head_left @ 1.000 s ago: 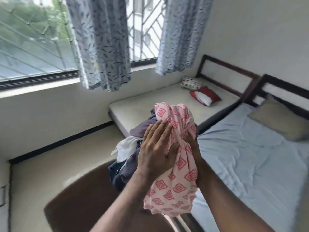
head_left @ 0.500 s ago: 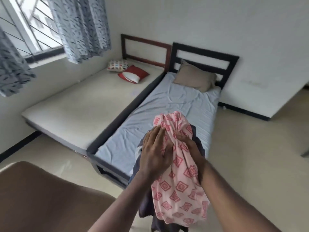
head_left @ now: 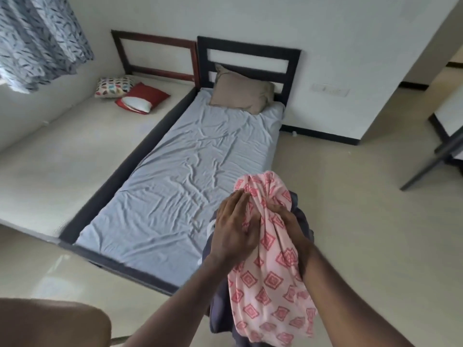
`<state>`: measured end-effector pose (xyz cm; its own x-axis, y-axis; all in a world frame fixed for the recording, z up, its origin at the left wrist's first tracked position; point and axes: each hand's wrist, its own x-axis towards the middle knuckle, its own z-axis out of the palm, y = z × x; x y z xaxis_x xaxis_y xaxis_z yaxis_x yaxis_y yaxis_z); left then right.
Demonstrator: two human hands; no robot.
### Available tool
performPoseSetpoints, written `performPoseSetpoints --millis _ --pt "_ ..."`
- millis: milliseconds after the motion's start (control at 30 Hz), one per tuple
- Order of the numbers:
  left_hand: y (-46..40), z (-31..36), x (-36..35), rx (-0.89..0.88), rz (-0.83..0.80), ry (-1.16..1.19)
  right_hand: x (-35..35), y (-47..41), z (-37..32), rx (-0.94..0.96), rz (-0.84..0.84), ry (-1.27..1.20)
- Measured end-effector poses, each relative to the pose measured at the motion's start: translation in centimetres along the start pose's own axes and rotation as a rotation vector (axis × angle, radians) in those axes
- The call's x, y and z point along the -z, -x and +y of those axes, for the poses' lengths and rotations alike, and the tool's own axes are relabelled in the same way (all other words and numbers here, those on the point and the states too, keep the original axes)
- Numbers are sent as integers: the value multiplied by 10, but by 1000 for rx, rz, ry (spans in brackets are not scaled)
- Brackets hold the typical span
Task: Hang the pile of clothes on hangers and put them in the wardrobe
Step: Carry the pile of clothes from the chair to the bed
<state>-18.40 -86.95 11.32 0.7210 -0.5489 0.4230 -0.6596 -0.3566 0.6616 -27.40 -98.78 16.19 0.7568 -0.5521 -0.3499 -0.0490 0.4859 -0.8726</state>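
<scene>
Our left hand point(head_left: 235, 231) lies flat, fingers straight and together, pressed against the front of a bundle of clothes point(head_left: 268, 266), while our right hand point(head_left: 288, 221) reaches under and behind it, its fingers mostly hidden in the cloth, so we cannot tell how tightly they curl. The bundle is carried in the air above the foot of the nearer bed point(head_left: 190, 171), not resting on anything. A second ago we faced the window with the bundle before the farther bed; now our view has swung right, so both beds lie ahead and bare floor point(head_left: 363, 221) opens to the right. We judge we are carrying the pile to a working spot; no hanger or wardrobe is in view. Largest, the nearer bed wears a wrinkled grey-blue sheet in a dark frame. The farther mattress point(head_left: 62, 151) is smooth and cream. The bundle's outer cloth is soft pink with red diamonds, draped over darker navy fabric. A limp tan pillow point(head_left: 240, 96) leans at the headboard.
</scene>
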Motion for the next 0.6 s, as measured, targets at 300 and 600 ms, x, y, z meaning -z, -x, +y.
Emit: performPoseSetpoints --millis 300,600 --pt "-138 -2 -118 -52 32 16 71 -159 -75 -121 -165 -32" --pt "-335 -54 -215 56 37 -47 86 -394 -153 -201 -285 10"
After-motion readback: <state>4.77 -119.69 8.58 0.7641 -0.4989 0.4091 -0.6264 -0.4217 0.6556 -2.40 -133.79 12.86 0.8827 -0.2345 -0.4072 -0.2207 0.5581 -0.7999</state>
